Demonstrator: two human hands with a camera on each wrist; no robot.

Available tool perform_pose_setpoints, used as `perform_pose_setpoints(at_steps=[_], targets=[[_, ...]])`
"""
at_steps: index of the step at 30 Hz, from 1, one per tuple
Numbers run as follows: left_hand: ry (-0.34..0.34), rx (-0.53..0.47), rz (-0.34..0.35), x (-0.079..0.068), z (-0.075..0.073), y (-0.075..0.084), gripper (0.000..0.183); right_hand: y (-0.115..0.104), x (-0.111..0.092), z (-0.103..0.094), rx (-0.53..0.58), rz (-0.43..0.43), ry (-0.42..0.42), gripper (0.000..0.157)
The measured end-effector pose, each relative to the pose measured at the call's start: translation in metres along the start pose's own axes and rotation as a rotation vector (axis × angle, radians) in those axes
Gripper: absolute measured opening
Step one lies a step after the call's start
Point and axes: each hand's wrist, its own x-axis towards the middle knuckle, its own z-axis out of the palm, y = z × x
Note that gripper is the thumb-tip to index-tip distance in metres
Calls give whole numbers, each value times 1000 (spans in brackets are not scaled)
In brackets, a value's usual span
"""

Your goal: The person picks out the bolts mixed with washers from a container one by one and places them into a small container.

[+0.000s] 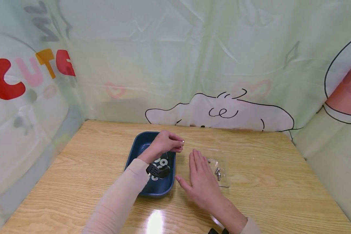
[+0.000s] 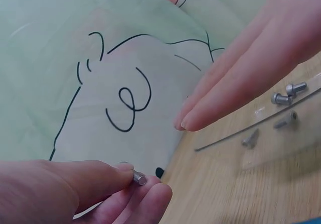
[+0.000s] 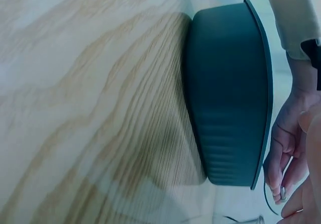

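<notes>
My left hand (image 1: 166, 142) is over the right side of a dark blue tray (image 1: 155, 195), pinching a small metal bolt (image 2: 139, 178) between thumb and fingers. The bolt's threaded end shows in the left wrist view. Several pale washers (image 1: 163, 162) lie inside the tray, partly hidden by my wrist. Fingers straight and held together, my right hand (image 1: 203, 182) is to the right of the tray, with its thumb spread toward it. Partly behind this hand is a clear plastic container (image 1: 224, 183) with several metal bolts (image 1: 219, 176) in it. Whether the right hand touches the container I cannot tell.
Both containers are on a wooden table (image 1: 269, 182). A printed curtain (image 1: 169, 65) rises along its back edge and sides. A black strap device (image 1: 159, 170) is on the left wrist, and a dark object (image 1: 217, 231) shows by the right wrist.
</notes>
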Motion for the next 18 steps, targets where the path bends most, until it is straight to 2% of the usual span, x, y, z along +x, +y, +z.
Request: perform_pose_setpoints(at_steps=[8, 18], targets=[[-25, 20, 13, 2, 15, 2, 23, 15, -4, -4, 10, 29, 13, 89], [-59, 23, 12, 5, 34, 5, 21, 37, -12, -9, -31, 51, 35, 90]])
